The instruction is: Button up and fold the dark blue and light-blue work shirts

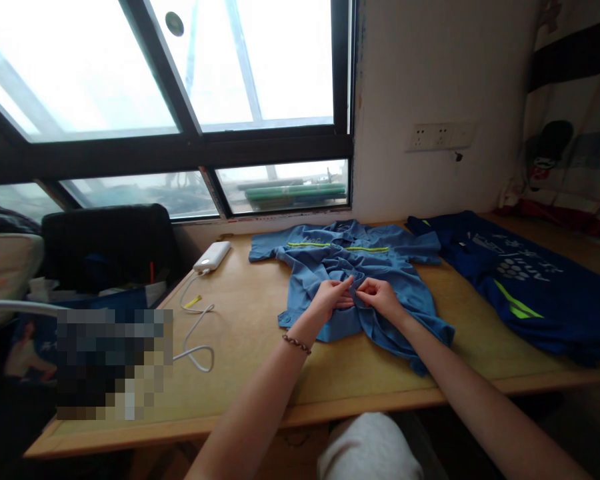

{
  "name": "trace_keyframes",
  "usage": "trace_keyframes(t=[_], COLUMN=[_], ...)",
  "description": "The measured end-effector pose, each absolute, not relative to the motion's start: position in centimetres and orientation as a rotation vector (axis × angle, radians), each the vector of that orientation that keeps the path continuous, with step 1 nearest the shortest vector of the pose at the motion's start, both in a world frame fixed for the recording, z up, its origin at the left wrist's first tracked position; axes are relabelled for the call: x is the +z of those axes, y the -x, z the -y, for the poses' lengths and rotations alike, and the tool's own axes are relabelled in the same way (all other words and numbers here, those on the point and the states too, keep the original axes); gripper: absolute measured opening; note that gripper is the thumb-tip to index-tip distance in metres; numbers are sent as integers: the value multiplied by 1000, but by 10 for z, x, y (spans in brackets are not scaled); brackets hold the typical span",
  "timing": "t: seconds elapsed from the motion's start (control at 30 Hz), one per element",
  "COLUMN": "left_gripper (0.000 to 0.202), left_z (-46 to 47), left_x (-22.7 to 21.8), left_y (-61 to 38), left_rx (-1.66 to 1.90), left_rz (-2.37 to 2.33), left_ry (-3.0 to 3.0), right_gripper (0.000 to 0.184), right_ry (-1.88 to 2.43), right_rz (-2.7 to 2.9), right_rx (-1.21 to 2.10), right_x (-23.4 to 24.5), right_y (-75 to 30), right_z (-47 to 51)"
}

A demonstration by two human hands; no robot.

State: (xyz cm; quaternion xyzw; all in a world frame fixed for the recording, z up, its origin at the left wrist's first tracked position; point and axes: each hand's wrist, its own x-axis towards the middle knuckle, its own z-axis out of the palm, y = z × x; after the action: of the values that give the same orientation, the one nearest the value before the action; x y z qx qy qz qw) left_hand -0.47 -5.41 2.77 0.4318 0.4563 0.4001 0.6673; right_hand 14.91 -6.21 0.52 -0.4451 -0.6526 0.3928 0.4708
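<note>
A light blue short-sleeved work shirt (310, 267) lies front up on the wooden table, its collar toward the wall and a yellow-green stripe across the chest. The lower part is rumpled, and one hem corner spreads toward the table's front edge. At the middle of the shirt front, my left hand (334, 297) pinches the cloth between thumb and fingers. Close beside it, my right hand (377, 297) grips the same front edge with thumb and forefinger. Whether a button sits between the fingertips is too small to tell.
To the right, a dark blue garment (517, 267) with white print covers the table. A white power bank (212, 257) with a white cable (200, 327) lies on the left. Behind are a window and wall sockets (441, 137). A black chair back (110, 243) stands left of the table (240, 380).
</note>
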Motion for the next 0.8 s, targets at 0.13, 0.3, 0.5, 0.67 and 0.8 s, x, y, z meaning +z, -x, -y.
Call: trace_keyframes(t=[0.13,0.3,0.5,0.67,0.8], left_gripper=[30,25,32,34,39], left_z=[54,52,49,49,51], left_x=[22,18,14,14,14], left_y=[3,3,2,0,-1], left_rx=[965,996,1117,1177,1189], left_rz=[-1095,-1060,-1020,-1006,-938], left_ry=[-972,-858,-740,-791,-792], right_gripper=[15,19,35,41,48], right_ry=[1154,1162,1104,1071,1053], right_rz=[1756,1744,1671,1632,1498], right_rx=[640,677,757,883,1137], right_x=[0,2,5,1,-2], right_y=[-147,-148,-150,-153,-155], right_z=[63,62,59,56,54])
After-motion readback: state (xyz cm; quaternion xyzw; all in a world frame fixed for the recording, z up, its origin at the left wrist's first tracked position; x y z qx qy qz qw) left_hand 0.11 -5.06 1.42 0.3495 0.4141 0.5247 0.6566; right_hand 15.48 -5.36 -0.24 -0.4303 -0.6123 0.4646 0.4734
